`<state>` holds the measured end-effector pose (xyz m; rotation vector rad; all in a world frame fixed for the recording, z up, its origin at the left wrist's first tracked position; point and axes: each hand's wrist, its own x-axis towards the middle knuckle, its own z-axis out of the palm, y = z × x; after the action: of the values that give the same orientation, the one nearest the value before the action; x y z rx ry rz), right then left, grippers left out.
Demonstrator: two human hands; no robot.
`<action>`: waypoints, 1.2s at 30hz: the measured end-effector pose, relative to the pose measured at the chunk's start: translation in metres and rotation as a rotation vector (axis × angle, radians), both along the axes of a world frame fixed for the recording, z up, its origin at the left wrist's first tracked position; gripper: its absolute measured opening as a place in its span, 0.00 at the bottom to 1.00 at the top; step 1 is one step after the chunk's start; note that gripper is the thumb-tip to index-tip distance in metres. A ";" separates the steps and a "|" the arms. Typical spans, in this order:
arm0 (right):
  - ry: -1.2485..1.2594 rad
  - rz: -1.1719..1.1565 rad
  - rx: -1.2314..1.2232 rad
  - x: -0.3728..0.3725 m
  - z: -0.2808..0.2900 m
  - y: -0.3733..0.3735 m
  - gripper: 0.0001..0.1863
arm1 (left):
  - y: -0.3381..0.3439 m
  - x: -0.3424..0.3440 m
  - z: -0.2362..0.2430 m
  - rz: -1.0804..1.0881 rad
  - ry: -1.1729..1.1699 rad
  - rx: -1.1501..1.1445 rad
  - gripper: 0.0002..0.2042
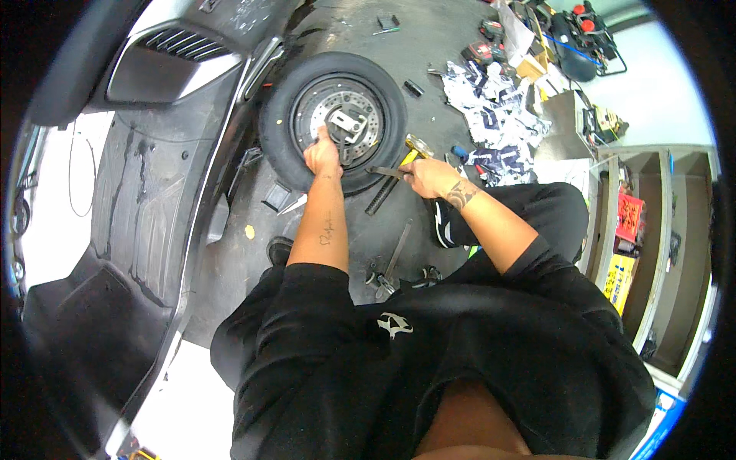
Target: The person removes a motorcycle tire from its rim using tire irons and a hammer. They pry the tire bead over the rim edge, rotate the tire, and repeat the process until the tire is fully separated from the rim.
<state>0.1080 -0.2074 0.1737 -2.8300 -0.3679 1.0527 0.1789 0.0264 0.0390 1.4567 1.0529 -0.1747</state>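
Observation:
A black tyre [277,134] lies flat on the floor, with a drilled metal disc [373,123] at its centre. A silvery bracket [346,121] sits over the middle of the disc. My left hand [323,156] reaches over the near left of the wheel, fingers bent at the bracket; what they grip is hidden. Closed around a flat, dark metal tool [387,172], my right hand [433,179] is at the wheel's near right edge. The tool's tip points left over the tyre. Beyond that hand lies a hammer [418,144] with a yellow handle, partly hidden.
An open vehicle doorway with a sill [222,146] borders the wheel on the left. A black ridged bar [381,196] and a long metal tool [399,247] lie near my feet. Crumpled printed cloth [491,115] is at right, near a metal shelf unit [652,253].

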 end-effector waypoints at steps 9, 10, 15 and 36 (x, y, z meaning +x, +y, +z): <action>0.054 0.390 0.080 0.046 -0.072 -0.012 0.17 | -0.017 0.004 -0.019 -0.142 -0.066 0.346 0.47; 0.022 0.524 0.072 0.056 -0.089 -0.009 0.13 | -0.018 0.002 -0.021 -0.147 -0.036 0.357 0.46; 0.140 0.600 -0.072 0.090 -0.115 0.010 0.16 | -0.017 0.003 -0.025 -0.114 -0.111 0.224 0.46; -0.190 0.427 -0.164 0.061 0.002 0.007 0.11 | -0.013 0.008 -0.032 -0.101 -0.125 0.203 0.43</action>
<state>0.1693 -0.2000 0.1759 -3.0878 -0.9823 0.9074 0.1864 0.0138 0.0072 1.6827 0.9166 -0.0487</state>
